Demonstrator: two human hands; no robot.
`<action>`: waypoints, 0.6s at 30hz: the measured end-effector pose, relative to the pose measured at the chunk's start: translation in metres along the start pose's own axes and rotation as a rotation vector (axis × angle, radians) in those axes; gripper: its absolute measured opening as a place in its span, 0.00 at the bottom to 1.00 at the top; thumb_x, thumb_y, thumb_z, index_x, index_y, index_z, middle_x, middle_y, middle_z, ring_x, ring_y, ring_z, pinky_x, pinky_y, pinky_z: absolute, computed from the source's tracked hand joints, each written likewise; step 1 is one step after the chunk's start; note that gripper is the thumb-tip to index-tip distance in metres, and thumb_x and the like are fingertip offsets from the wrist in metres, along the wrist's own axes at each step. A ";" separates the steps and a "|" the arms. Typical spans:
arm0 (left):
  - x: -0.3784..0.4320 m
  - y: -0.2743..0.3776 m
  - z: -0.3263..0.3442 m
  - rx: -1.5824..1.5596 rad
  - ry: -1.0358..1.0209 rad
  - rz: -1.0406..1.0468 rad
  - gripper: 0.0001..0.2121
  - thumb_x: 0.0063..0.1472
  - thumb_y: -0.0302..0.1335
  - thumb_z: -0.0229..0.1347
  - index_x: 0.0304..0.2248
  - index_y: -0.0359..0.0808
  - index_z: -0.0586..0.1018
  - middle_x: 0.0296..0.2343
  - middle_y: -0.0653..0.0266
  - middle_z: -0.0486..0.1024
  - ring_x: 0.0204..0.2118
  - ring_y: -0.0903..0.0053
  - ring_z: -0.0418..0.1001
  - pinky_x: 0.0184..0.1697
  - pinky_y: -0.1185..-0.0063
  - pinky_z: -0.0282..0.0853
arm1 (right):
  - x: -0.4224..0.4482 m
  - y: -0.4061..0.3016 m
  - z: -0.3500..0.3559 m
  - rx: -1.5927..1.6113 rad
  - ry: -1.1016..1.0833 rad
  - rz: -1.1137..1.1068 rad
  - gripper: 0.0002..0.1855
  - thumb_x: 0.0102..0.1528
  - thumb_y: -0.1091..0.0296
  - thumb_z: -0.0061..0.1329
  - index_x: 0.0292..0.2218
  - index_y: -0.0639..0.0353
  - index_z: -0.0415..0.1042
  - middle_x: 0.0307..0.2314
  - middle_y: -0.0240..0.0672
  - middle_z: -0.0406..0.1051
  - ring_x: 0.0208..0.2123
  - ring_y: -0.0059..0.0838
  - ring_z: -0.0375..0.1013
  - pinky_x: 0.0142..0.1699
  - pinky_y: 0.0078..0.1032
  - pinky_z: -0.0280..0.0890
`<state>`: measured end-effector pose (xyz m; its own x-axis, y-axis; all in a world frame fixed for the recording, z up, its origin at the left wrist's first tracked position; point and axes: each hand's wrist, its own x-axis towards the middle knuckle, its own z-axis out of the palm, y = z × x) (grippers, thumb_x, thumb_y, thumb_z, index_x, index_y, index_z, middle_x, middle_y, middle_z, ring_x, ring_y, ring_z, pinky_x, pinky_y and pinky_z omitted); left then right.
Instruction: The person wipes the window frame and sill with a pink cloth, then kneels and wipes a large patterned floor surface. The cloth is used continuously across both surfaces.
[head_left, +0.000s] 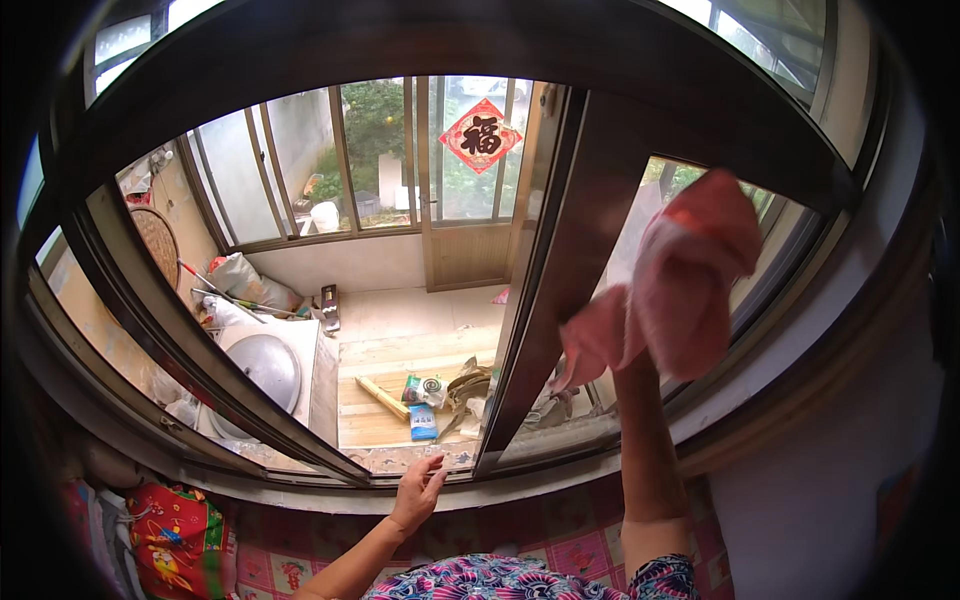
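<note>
A pink cloth (694, 277) is held up against the right-hand pane of a dark-framed sliding window (592, 202). It covers my right hand, so the fingers are hidden; my right forearm (649, 442) rises to it from below. The cloth looks bunched and slightly blurred, with a loose corner hanging to the left. My left hand (420, 491) is empty, fingers slightly bent and apart, just in front of the window's bottom track (442, 480). Whether its fingertips touch the frame I cannot tell.
Beyond the window, a large metal lid (262, 375) sits on a stove counter. Packets, including a blue one (423, 422), and a bundle of yellow sticks (382, 397) lie on wooden boards (360, 427). A red patterned bag (180, 540) stands at lower left. A wall (795, 480) borders the right.
</note>
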<state>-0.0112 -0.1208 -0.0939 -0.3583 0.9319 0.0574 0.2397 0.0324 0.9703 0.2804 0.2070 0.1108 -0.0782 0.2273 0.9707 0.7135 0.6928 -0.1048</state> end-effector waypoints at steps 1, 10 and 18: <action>0.020 0.022 0.012 -0.041 -0.006 0.103 0.17 0.64 0.24 0.55 0.52 0.32 0.74 0.44 0.54 0.74 0.46 0.70 0.76 0.45 0.77 0.73 | 0.033 0.019 -0.004 0.008 0.078 0.091 0.15 0.55 0.64 0.51 0.45 0.50 0.73 0.44 0.33 0.68 0.49 0.35 0.64 0.56 0.37 0.59; 0.110 0.177 0.083 -0.239 0.086 0.527 0.45 0.64 0.56 0.48 0.66 0.32 0.45 0.62 0.48 0.54 0.64 0.60 0.55 0.65 0.62 0.49 | -0.136 -0.062 0.004 0.457 -0.130 0.281 0.19 0.54 0.63 0.52 0.48 0.50 0.74 0.48 0.34 0.67 0.54 0.38 0.62 0.60 0.41 0.57; 0.139 0.135 0.120 -0.113 0.341 0.628 0.31 0.68 0.44 0.46 0.61 0.31 0.56 0.52 0.56 0.63 0.54 0.68 0.63 0.59 0.72 0.56 | 0.016 0.080 -0.053 0.039 0.122 0.064 0.23 0.55 0.62 0.52 0.53 0.47 0.72 0.50 0.32 0.67 0.57 0.37 0.61 0.62 0.42 0.56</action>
<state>0.0800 0.0565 0.0167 -0.4495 0.5973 0.6642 0.4049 -0.5266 0.7475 0.3732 0.2300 0.1294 0.0535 0.1889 0.9805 0.6864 0.7063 -0.1735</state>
